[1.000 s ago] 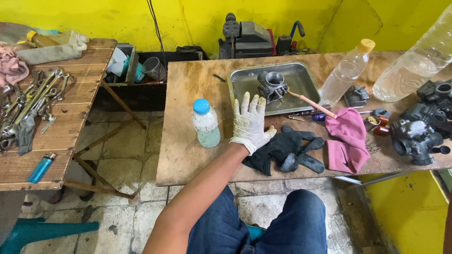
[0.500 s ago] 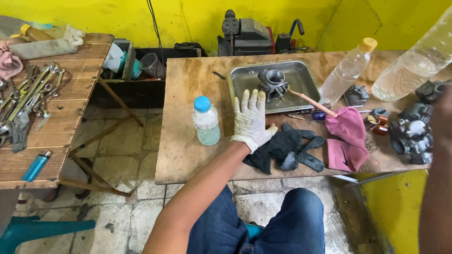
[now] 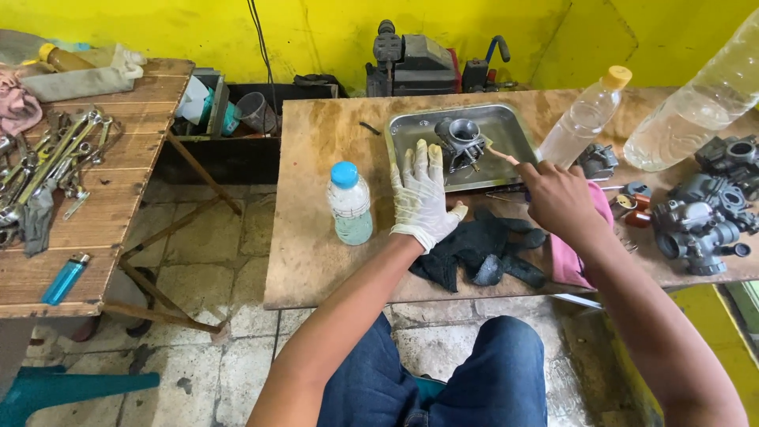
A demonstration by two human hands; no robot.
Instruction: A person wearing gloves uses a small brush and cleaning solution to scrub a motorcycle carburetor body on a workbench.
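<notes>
Steel tray (image 3: 411, 130) on the plywood counter (image 3: 316, 237) held one grey carburettor (image 3: 460, 142), intact, cleaning barely begun by my judgement. My gloved left hand (image 3: 423, 194) lay flat and spread at the tray's near edge, gripping nothing; my bare right hand (image 3: 557, 198) pinched a thin brush (image 3: 500, 154) aimed at the carburettor. Blue-capped bottle (image 3: 349, 205), pale liquid low; two clear bottles (image 3: 585, 122), partly filled; more carburettors (image 3: 696, 225) waited right.
</notes>
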